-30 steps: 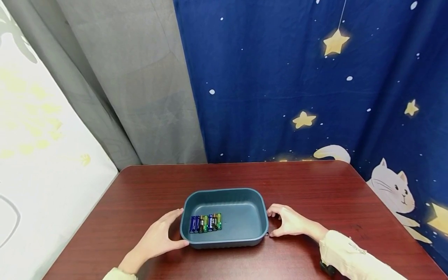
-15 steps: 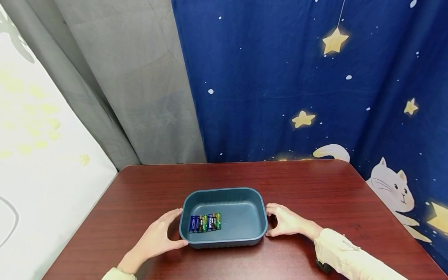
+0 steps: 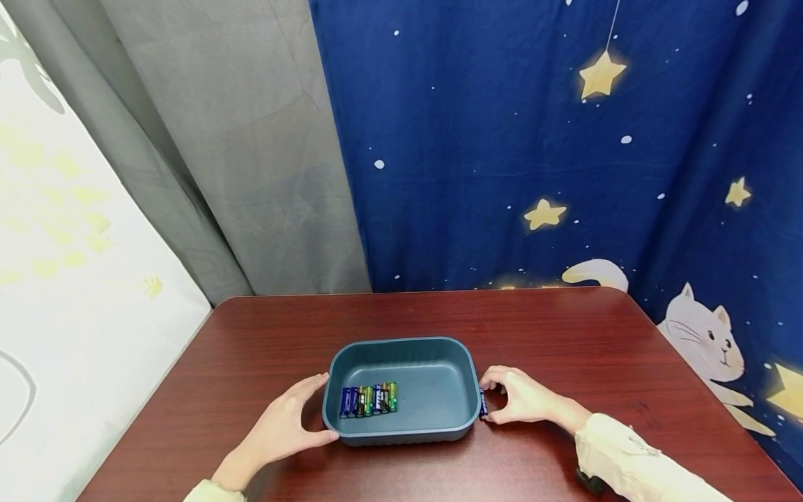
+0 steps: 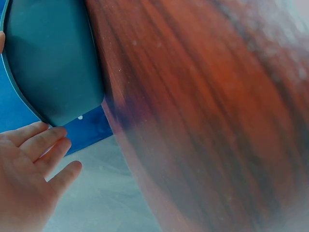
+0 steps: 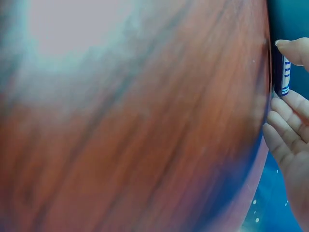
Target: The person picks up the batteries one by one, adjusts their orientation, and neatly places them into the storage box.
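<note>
A blue-grey plastic basin (image 3: 433,397) stands on the table. In its left half several batteries (image 3: 369,400), blue, green and dark, lie side by side in a row. My left hand (image 3: 285,424) rests against the basin's left end with long, straight fingers, thumb at the front corner and fingertips at the rim. Just outside the right wall, my right hand (image 3: 523,397) pinches a blue battery (image 5: 285,75) between thumb and index finger. The right wrist view shows white print along that battery; in the head view only a blue sliver of it shows.
The dark red wooden table (image 3: 401,474) extends around the basin. Behind it hang a grey curtain (image 3: 270,174) and a blue curtain (image 3: 464,153) with stars and a cat. A white patterned cloth (image 3: 88,314) hangs along the left side.
The blue battery at my right hand has come into view between the basin's wall and the fingers. My right hand moved slightly left, then back right. The left hand stays on the basin.
</note>
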### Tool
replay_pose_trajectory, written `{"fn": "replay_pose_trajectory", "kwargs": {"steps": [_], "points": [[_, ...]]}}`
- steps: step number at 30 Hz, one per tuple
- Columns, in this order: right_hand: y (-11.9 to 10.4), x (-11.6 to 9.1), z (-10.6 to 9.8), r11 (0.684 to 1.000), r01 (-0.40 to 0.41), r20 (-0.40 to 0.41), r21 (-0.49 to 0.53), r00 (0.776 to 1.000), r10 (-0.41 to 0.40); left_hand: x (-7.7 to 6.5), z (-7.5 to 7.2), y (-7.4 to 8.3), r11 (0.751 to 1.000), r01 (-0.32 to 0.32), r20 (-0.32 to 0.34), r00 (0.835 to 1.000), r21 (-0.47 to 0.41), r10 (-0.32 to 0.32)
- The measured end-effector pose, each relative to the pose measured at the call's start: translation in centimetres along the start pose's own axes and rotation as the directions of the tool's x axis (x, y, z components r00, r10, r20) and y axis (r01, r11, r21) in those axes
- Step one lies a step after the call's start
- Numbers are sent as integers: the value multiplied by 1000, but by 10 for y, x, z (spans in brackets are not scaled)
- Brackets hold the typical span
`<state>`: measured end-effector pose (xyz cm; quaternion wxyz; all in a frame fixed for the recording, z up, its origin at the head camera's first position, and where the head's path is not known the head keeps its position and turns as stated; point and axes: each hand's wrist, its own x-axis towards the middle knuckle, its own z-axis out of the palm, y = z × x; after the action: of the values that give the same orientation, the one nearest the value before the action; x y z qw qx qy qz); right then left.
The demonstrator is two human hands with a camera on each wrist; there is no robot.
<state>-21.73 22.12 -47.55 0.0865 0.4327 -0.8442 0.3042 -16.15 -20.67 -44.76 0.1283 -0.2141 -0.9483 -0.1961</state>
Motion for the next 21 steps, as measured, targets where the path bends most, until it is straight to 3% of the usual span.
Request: {"fn": "replay_pose_trajectory", "kwargs": {"steps": [10, 21], "points": [[2, -3, -21, 999, -26, -4, 41, 1000, 26, 0, 1, -1, 1000, 1, 1, 1000, -4, -1], [-16, 19, -52, 999, -4, -6, -52, 1000, 4, 1, 0, -1, 1000, 9, 18, 1000, -13, -9]]}}
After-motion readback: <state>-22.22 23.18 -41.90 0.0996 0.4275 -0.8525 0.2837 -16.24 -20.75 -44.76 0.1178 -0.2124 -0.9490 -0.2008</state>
